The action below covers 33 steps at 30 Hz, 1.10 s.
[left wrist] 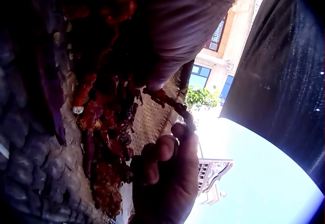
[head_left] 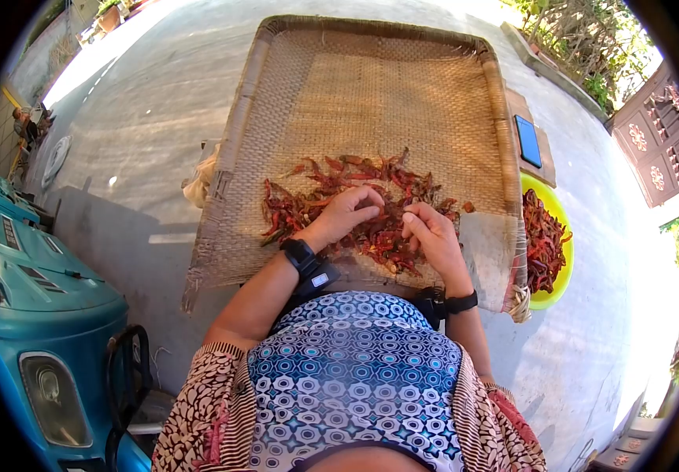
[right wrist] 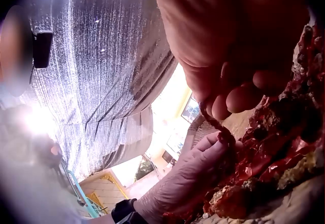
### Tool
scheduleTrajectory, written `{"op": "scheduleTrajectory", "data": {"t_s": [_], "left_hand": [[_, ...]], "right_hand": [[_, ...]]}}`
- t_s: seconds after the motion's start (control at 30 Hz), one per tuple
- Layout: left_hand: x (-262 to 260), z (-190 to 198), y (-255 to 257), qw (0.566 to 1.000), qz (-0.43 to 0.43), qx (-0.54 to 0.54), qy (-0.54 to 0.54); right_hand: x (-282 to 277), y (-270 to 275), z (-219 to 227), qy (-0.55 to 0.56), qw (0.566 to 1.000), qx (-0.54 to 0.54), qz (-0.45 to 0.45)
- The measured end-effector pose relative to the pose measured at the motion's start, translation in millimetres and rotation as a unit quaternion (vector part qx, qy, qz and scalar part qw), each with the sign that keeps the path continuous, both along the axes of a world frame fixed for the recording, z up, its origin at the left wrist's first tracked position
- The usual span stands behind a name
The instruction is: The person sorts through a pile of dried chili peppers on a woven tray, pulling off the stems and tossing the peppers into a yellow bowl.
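A thin, dried red chili pepper (left wrist: 168,101) is stretched between the two hands over a woven bamboo tray (head_left: 402,94). The left hand (head_left: 345,216) pinches its thicker red part between thumb and fingers. At the narrow stem end, the right hand (head_left: 434,236) pinches it with thumb and forefinger, the other fingers curled in, as the right wrist view shows. Beneath both hands lies a loose pile of dried chilies (head_left: 284,208), red to dark brown, spread over the near part of the tray.
Right of the tray stands a yellow basin (head_left: 547,299) full of red chilies (head_left: 542,244). Above it a phone (head_left: 527,141) lies on a board. A teal vehicle (head_left: 48,283) is parked at the left, and a seated person (head_left: 26,124) is farther back.
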<state>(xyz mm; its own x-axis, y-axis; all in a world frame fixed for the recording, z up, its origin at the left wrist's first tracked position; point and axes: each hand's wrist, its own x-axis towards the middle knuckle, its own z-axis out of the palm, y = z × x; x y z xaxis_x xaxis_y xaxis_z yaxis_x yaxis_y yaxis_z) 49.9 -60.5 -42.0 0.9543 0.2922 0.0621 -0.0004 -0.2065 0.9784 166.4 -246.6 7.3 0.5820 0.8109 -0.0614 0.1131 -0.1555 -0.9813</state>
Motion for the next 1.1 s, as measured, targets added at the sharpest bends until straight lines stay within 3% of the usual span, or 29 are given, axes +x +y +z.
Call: {"op": "scheduleTrajectory", "data": {"t_s": [0.17, 0.27, 0.37, 0.47, 0.5, 0.6, 0.73, 0.8, 0.87, 1.1], "left_hand": [[-1, 3, 0, 0.999, 0.011, -0.026, 0.017], [0, 0, 0, 0.996, 0.011, -0.086, -0.027], [-2, 2, 0, 0.995, 0.004, -0.101, -0.013], [-1, -3, 1, 0.998, 0.004, -0.065, -0.004], [-1, -3, 1, 0.997, 0.007, -0.071, 0.001], [0, -3, 1, 0.997, 0.012, -0.082, 0.006], [-2, 3, -2, 0.996, 0.013, -0.089, 0.012], [-4, 9, -2, 0.994, 0.009, -0.105, 0.019], [-5, 11, -2, 0.992, -0.003, -0.129, 0.018], [-3, 2, 0, 0.995, 0.004, -0.103, -0.009]], "right_hand": [[15, -6, 3, 0.065, 0.987, 0.039, -0.139], [43, -27, 5, 0.109, 0.964, 0.145, -0.196], [81, -51, 4, 0.271, 0.865, 0.335, -0.257], [108, -76, -9, 0.405, 0.759, 0.456, -0.227], [103, -75, -4, 0.409, 0.758, 0.454, -0.229], [72, -55, 2, 0.320, 0.865, 0.303, -0.240], [23, -11, 5, 0.150, 0.983, 0.090, -0.055], [7, 7, 5, 0.073, 0.997, -0.004, 0.040], [-7, 20, -1, -0.081, 0.995, -0.012, 0.057], [-2, 22, -20, -0.154, 0.984, -0.076, 0.041]]}}
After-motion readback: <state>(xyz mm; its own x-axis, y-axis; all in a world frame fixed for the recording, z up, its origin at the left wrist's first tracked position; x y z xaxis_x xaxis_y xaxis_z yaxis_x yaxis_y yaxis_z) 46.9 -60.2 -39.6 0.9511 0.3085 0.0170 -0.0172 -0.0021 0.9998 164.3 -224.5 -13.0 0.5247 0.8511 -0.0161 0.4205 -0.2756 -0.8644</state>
